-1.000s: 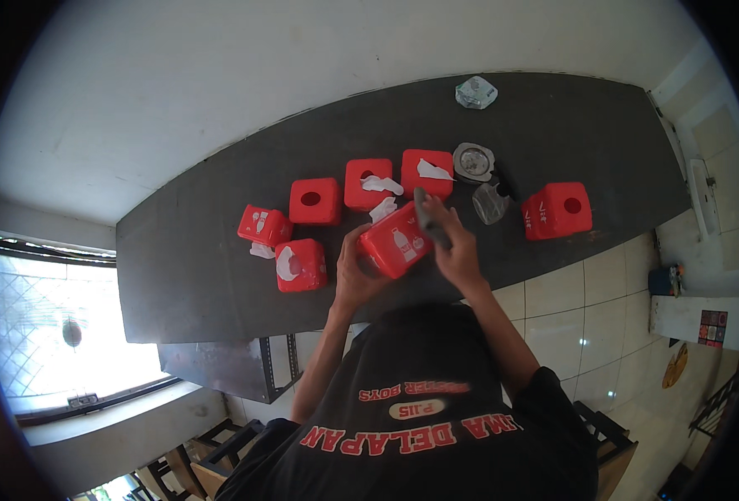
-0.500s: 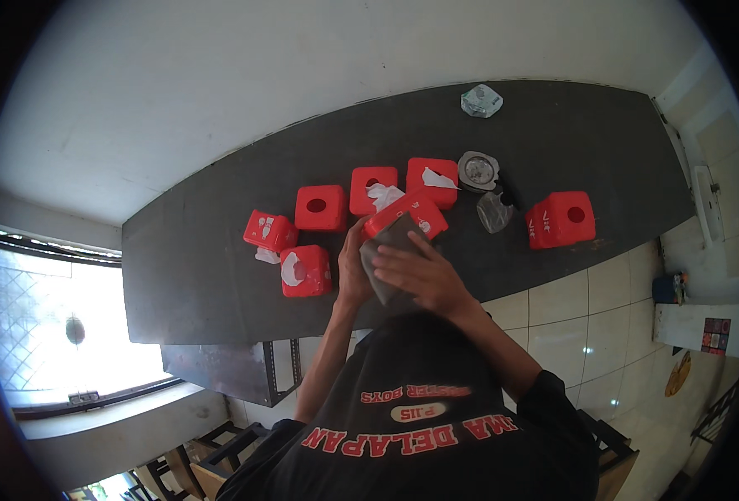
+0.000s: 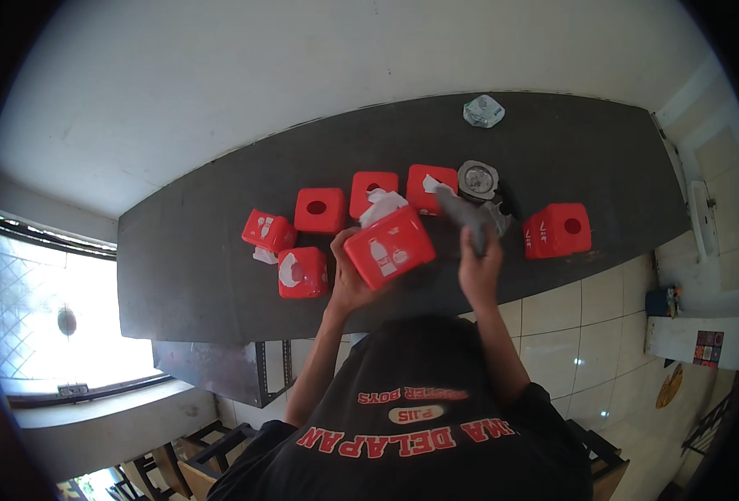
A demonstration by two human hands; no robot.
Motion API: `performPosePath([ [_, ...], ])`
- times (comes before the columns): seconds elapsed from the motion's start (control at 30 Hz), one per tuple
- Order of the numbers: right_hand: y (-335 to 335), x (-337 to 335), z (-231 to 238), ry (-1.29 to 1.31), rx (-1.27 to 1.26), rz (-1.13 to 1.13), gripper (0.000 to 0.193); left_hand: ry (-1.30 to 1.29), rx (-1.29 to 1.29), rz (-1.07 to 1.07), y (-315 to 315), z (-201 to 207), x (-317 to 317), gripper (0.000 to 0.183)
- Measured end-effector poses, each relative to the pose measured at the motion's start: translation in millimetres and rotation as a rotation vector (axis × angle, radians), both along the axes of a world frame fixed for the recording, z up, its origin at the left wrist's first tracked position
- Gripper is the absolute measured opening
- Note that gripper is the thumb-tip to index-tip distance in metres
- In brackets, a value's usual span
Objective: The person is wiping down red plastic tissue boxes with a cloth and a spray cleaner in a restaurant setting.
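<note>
My left hand [image 3: 351, 284] grips a red tissue box [image 3: 404, 250] from its left side, holding it tilted over the table's near part. White tissue [image 3: 383, 206] pokes out at its far end, and a pale printed picture faces me. To the right of that box, apart from it, my right hand [image 3: 479, 271] is closed round a grey cloth [image 3: 474, 224]. The cloth is bunched and slightly blurred by motion. Behind the held box stand two more red tissue boxes, one left [image 3: 369, 185] and one right [image 3: 423, 175], partly covered.
Left on the dark table [image 3: 194, 267] are several red boxes, one with an oval opening [image 3: 320, 210]. Another red box [image 3: 557, 230] stands at the right. A round grey object [image 3: 478, 179] sits near crumpled clear plastic [image 3: 499, 219]. A pale packet [image 3: 484, 111] lies far back.
My right hand with the grey cloth has come away from the held box and moved right. The box has turned and come nearer, so its printed side shows more fully.
</note>
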State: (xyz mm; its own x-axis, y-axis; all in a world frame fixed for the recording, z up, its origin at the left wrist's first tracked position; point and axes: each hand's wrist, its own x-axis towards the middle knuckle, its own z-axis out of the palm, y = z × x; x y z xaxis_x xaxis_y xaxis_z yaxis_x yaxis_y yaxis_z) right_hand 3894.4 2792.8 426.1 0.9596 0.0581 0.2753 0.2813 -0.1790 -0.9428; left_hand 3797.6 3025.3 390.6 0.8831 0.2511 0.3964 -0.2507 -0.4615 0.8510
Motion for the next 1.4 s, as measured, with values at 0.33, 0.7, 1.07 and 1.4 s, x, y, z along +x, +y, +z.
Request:
performPosePath([
  [0.33, 23, -19, -16, 0.194, 0.194, 0.258, 0.045, 0.101, 0.199, 0.042, -7, 39, 11, 0.119],
  [0.7, 14, -15, 5, -0.463, -0.311, 0.699, 0.091, -0.013, 0.161, 0.159, 6, 7, 7, 0.101],
  [1.07, -7, 10, -40, 0.229, -0.064, 0.095, 0.055, -0.023, -0.074, 0.097, 11, -8, -2, 0.11],
  [1.4, 31, -11, 2, -0.264, -0.122, 0.314, 0.061, 0.018, -0.072, 0.13, -2, -8, 2, 0.104],
])
